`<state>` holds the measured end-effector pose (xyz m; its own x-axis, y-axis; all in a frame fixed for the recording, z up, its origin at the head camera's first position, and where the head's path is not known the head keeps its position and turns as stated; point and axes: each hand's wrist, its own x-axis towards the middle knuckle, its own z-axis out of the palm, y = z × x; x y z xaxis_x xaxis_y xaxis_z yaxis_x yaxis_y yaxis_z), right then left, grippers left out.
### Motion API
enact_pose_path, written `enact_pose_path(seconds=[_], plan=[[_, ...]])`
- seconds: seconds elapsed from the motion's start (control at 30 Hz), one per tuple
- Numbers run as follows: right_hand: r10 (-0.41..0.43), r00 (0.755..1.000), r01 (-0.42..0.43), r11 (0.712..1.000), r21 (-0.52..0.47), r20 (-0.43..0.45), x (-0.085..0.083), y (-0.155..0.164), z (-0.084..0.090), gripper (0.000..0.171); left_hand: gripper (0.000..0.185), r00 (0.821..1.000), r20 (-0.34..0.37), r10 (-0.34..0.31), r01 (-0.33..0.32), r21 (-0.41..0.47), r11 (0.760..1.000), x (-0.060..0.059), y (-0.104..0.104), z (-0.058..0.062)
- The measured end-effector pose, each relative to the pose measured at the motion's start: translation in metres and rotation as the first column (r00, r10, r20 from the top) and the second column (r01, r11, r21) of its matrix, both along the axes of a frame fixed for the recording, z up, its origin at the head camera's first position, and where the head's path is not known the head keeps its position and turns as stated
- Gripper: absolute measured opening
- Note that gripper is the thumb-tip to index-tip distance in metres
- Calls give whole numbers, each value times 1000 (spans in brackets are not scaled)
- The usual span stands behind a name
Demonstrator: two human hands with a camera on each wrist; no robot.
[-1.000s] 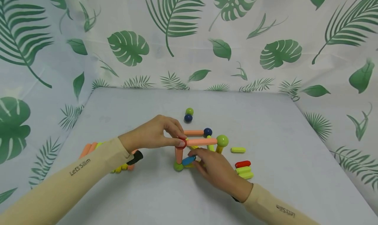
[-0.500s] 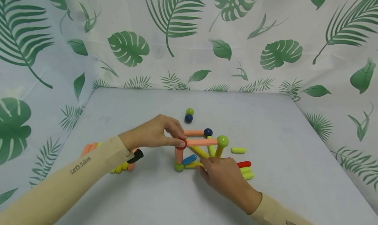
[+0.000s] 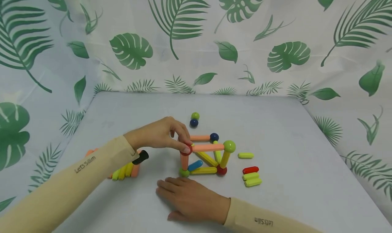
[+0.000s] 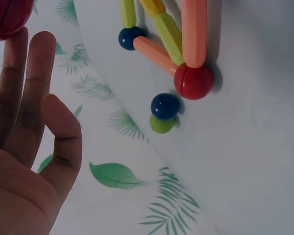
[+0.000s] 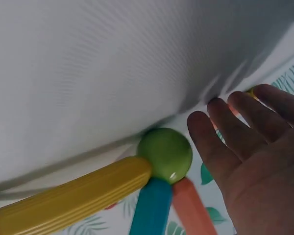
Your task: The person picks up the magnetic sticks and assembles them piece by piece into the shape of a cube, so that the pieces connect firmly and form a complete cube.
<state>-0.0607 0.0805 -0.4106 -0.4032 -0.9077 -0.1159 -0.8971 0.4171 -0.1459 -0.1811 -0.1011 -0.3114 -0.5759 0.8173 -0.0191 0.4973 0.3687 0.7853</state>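
Note:
A frame of magnetic rods and balls stands mid-table. My left hand [image 3: 183,145] pinches the red ball [image 3: 186,149] at its top left corner, above an upright orange rod [image 3: 184,161]. From that ball an orange rod [image 3: 208,147] runs to a green ball [image 3: 229,146]. Along the base, a green ball [image 3: 184,172], a blue rod [image 3: 195,165], a yellow rod [image 3: 203,170] and a red ball [image 3: 221,170] are joined. My right hand [image 3: 183,197] lies flat and open on the table just in front of the frame, holding nothing. The right wrist view shows the green ball [image 5: 165,154] close by its fingers [image 5: 235,142].
A loose green ball [image 3: 195,116] and a blue ball [image 3: 194,122] sit behind the frame. Loose rods lie to the right: a yellow-green rod [image 3: 246,155], a red rod [image 3: 251,170] and two green rods [image 3: 252,179]. A pile of rods [image 3: 124,171] lies at the left under my forearm.
My right hand has drawn back from the frame's base and moved left, settling flat on the table. The red base ball is now uncovered. My left hand keeps its pinch.

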Motion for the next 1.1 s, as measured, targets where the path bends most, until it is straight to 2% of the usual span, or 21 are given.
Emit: enact_pose_path(seconds=[0.17,0.47,0.77,0.87,0.97,1.1], plan=[[11,998,-9,1000,26,-65,-11,-22,-2,76,8,1000,3,-14,14,5,1000,-3,-1,-2],[27,993,-30,999,-21,-119,-27,-52,0,74,8,1000,-2,-17,17,10,1000,-5,-2,-2],[77,978,-73,997,25,-192,-30,-73,-2,74,8,1000,10,9,-9,-6,1000,-4,-1,-3],[101,977,-101,995,9,-187,-28,-72,-3,65,7,1000,5,-1,1,5,1000,-4,-2,-4],[139,969,-148,989,-30,-203,-26,-69,-3,48,6,1000,0,-10,10,16,1000,-4,-2,-3],[182,938,-195,981,-16,-294,-25,-65,-2,38,6,1000,-2,-7,7,18,1000,-3,-4,-3]])
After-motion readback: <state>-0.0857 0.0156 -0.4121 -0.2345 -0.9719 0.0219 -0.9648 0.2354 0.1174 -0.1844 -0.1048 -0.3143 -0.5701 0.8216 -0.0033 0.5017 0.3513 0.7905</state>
